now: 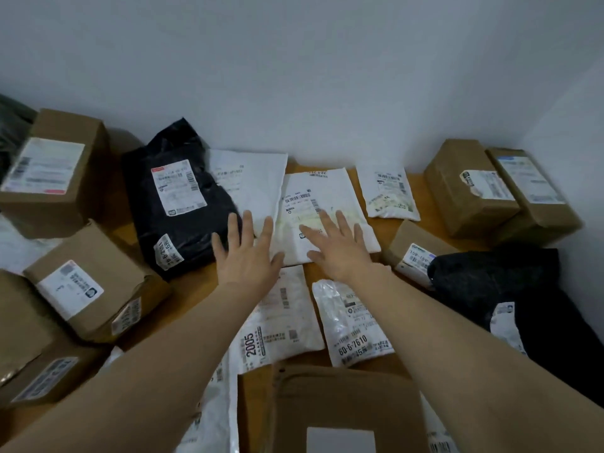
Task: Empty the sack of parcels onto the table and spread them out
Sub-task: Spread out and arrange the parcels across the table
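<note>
Boxes (55,171) on my left are cut off by the frame, labels blurry. Then a black bag (173,197), my left hand (246,256) and right hand (340,246), both flat, fingers spread, gripping nothing, over a white mailer (323,191). Parcels (356,322) cover the table (196,286); far-right dark lump (490,276), can't tell what.

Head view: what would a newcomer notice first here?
At mid-table the left hand and right hand are open, fingers spread over white mailers. A big black mailer lies just left of them. Brown cardboard boxes crowd the left and right edges of the wooden table.
</note>
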